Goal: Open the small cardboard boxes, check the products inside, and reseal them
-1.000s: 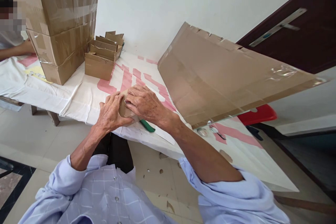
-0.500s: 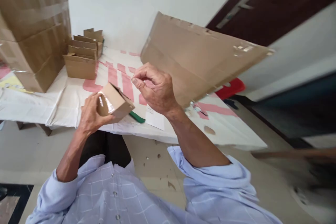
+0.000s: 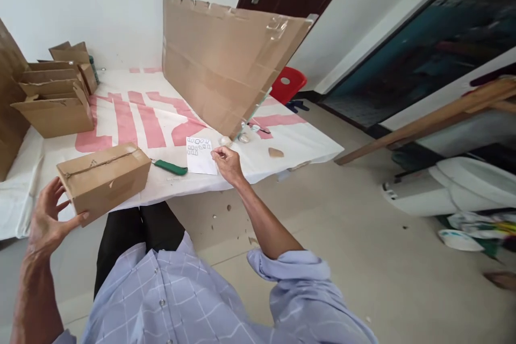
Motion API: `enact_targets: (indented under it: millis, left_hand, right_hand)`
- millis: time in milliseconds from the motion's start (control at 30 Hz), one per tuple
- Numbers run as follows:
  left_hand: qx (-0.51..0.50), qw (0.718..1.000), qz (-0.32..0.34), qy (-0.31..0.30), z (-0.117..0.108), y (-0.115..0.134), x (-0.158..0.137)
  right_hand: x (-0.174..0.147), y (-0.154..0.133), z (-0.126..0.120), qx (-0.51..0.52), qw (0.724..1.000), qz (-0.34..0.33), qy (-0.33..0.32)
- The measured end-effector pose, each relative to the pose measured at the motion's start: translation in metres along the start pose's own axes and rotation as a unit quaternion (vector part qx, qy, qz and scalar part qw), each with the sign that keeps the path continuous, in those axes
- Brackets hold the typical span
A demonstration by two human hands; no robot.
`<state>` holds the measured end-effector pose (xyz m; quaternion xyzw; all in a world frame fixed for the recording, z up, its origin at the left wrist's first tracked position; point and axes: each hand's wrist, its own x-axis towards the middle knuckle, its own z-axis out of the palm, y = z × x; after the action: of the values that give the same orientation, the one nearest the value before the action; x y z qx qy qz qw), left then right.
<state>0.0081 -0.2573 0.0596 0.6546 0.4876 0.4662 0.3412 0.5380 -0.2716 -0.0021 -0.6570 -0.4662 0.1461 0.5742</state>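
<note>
The person's left hand (image 3: 50, 220) had its grip around the left end of a box (image 3: 108, 174), thumb at the lower near corner and fingers spread up the end. The box lay lengthwise over the front edge of the counter (image 3: 258, 164), its near lower corner jutting past it, and a rough, dark seam ran along its top.

From where I stood, the right hand (image 3: 228, 164) had its grip closed, thumb and fingertips pinched together over the right edge of a paper (image 3: 203, 165) with rows of small drawn shapes. I couldn't tell whether it had anything between the fingertips.

Between box and paper lay a green tool (image 3: 171, 167), its narrow tip pointing at the box. White cloth (image 3: 306, 137) with pink marks covered the counter. To the right of that hand lay a brown scrap (image 3: 276, 152).

Behind, a cardboard sheet (image 3: 226, 59) stood tilted near the wall, with a red seat (image 3: 288, 83) partly hidden beyond it. Several open boxes (image 3: 64, 121) stood in a row at the back left, flaps up, beside a larger stack (image 3: 8, 134) cut off from my sight.
</note>
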Motion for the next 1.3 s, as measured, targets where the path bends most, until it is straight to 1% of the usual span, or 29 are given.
enact_targets:
  millis: [100,200,333,433,567,700,800,900,1133,1300]
  left_hand:
    - [-0.016,1.000,-0.021,-0.010,-0.006,-0.003,0.001]
    - [-0.021,0.999,-0.043,-0.012,-0.010,-0.003,-0.001]
    - [-0.005,0.998,-0.069,0.002,-0.011,-0.005,-0.003]
    - [0.003,0.997,-0.082,0.010,-0.011,-0.009,-0.003]
    - [0.005,0.996,-0.093,0.012,-0.012,-0.012,-0.003]
    - [0.007,0.996,-0.089,0.014,-0.012,-0.009,-0.003]
    - [0.014,0.995,-0.095,0.012,-0.012,-0.008,-0.004]
    - [0.022,0.995,-0.096,0.010,-0.012,-0.010,-0.005]
    - [0.030,0.995,-0.095,0.019,-0.009,-0.008,-0.007]
    - [0.021,0.995,-0.098,0.018,-0.008,-0.005,-0.007]
  right_hand:
    - [-0.001,0.028,0.000,0.005,0.999,0.029,0.017]
    - [0.001,0.049,-0.002,0.013,0.998,0.052,0.040]
    - [0.004,0.068,-0.008,0.022,0.994,0.080,0.073]
    - [0.005,0.076,-0.010,0.019,0.992,0.089,0.088]
    - [0.012,0.077,-0.003,0.000,0.995,0.068,0.077]
    - [0.029,0.071,0.015,-0.029,0.998,0.035,0.047]
    - [0.042,0.068,0.029,-0.056,0.998,0.022,0.021]
    - [0.050,0.069,0.038,-0.087,0.996,0.013,-0.004]
    - [0.051,0.074,0.040,-0.170,0.984,-0.007,-0.051]
    - [0.049,0.071,0.037,-0.229,0.969,-0.040,-0.079]
